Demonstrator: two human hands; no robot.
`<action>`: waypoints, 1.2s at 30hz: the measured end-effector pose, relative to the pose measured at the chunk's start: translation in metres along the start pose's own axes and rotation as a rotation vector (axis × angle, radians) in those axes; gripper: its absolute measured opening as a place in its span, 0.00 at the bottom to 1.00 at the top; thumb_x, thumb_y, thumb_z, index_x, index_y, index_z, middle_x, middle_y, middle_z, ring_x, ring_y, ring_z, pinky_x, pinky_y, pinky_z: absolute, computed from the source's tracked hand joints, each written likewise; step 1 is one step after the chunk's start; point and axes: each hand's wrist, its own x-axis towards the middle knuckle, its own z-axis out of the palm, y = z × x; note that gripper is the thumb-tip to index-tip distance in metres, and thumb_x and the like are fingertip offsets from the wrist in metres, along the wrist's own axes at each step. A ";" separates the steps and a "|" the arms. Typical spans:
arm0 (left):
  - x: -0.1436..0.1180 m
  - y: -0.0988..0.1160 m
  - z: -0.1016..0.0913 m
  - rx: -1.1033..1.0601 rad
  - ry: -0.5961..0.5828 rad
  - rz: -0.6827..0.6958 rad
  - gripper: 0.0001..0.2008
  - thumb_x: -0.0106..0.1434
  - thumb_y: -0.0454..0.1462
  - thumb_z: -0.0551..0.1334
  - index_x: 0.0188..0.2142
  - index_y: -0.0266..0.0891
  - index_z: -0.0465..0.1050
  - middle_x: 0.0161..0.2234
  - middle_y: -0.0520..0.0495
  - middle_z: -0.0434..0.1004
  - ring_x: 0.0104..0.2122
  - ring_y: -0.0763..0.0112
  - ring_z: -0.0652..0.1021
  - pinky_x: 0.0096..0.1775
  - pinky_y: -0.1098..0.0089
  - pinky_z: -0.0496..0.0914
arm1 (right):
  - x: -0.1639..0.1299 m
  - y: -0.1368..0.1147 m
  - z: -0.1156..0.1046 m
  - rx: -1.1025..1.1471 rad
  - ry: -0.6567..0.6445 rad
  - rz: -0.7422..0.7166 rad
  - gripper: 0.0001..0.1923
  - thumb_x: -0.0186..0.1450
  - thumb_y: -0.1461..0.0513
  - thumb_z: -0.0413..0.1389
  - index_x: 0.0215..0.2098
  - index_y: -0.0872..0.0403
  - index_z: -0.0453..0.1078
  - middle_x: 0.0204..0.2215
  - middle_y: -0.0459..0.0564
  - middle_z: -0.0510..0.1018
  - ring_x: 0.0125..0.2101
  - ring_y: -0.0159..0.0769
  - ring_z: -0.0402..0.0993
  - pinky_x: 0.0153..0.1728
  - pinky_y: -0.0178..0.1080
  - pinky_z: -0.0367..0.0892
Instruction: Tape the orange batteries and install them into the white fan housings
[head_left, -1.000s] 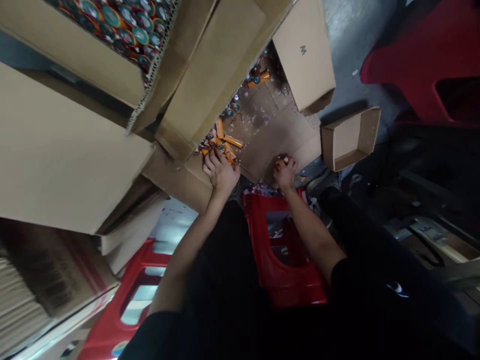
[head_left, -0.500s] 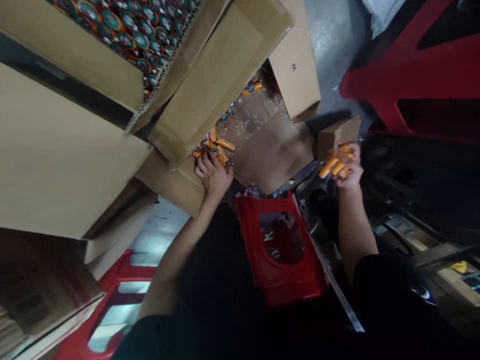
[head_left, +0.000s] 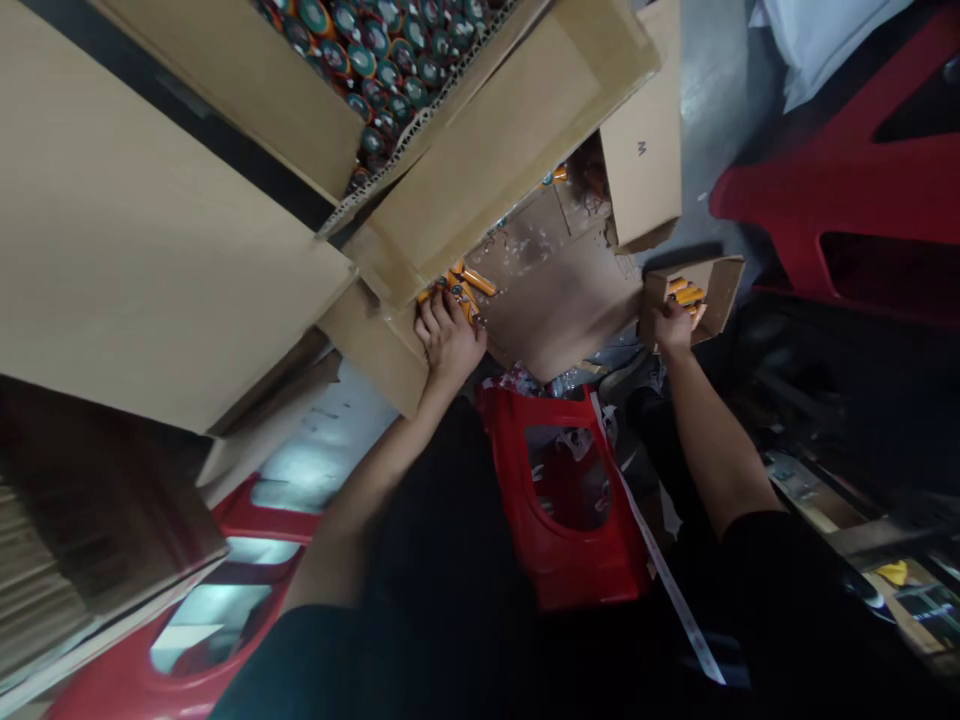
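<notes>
nearest the camera, a red plastic stool (head_left: 570, 520) is seen between the two forearms. the left hand (head_left: 450, 335) is laid on a heap of orange tubes (head_left: 466, 283) at the near edge of a large open carton (head_left: 555, 290); whether anything is clasped cannot be told. the tubes lie just beyond its fingers, long axes mixed; about four are made out there. the right hand (head_left: 673, 325) is set at the small cardboard box (head_left: 701, 290), where three or four orange tubes (head_left: 685, 292) lie side by side, just past the fingertips; its hold cannot be told either. farther off, one carton of round caps (head_left: 375, 50) is seen.
</notes>
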 end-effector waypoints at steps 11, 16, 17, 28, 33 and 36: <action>-0.001 -0.002 -0.001 0.021 -0.005 0.019 0.42 0.69 0.41 0.60 0.76 0.18 0.55 0.76 0.16 0.56 0.78 0.30 0.52 0.75 0.33 0.47 | -0.115 -0.090 0.057 -0.291 -0.329 -0.209 0.26 0.74 0.59 0.55 0.70 0.44 0.75 0.50 0.59 0.87 0.46 0.53 0.84 0.51 0.52 0.79; -0.005 -0.014 -0.007 0.013 0.038 0.003 0.42 0.70 0.41 0.61 0.76 0.17 0.54 0.77 0.16 0.53 0.79 0.32 0.52 0.76 0.38 0.49 | -0.132 -0.164 0.095 -0.104 -0.324 -0.609 0.26 0.81 0.57 0.45 0.70 0.54 0.73 0.67 0.61 0.75 0.68 0.51 0.69 0.71 0.53 0.65; -0.004 -0.016 -0.007 0.008 0.039 -0.014 0.42 0.70 0.41 0.61 0.76 0.17 0.54 0.77 0.15 0.53 0.79 0.34 0.53 0.76 0.40 0.51 | -0.130 -0.181 0.102 -0.044 -0.324 -0.694 0.27 0.81 0.58 0.44 0.71 0.55 0.71 0.68 0.61 0.74 0.69 0.50 0.68 0.72 0.53 0.64; 0.006 -0.019 -0.013 0.056 -0.003 -0.125 0.35 0.69 0.38 0.60 0.72 0.19 0.64 0.72 0.18 0.63 0.74 0.36 0.65 0.73 0.47 0.62 | -0.091 -0.288 0.192 0.221 -0.341 -0.287 0.35 0.83 0.42 0.37 0.70 0.55 0.67 0.65 0.64 0.71 0.69 0.54 0.67 0.71 0.58 0.61; 0.010 -0.031 -0.019 0.073 -0.015 -0.042 0.33 0.72 0.36 0.54 0.72 0.20 0.64 0.73 0.22 0.66 0.73 0.42 0.69 0.74 0.48 0.62 | -0.107 -0.303 0.212 0.373 -0.349 -0.145 0.32 0.82 0.40 0.42 0.67 0.51 0.70 0.60 0.59 0.77 0.68 0.51 0.70 0.72 0.62 0.59; 0.023 -0.046 -0.019 0.014 0.009 -0.110 0.32 0.71 0.35 0.56 0.72 0.23 0.65 0.70 0.24 0.71 0.72 0.45 0.71 0.73 0.51 0.64 | -0.116 -0.320 0.227 0.512 -0.420 -0.229 0.33 0.81 0.39 0.42 0.67 0.51 0.70 0.57 0.57 0.81 0.64 0.47 0.75 0.68 0.57 0.66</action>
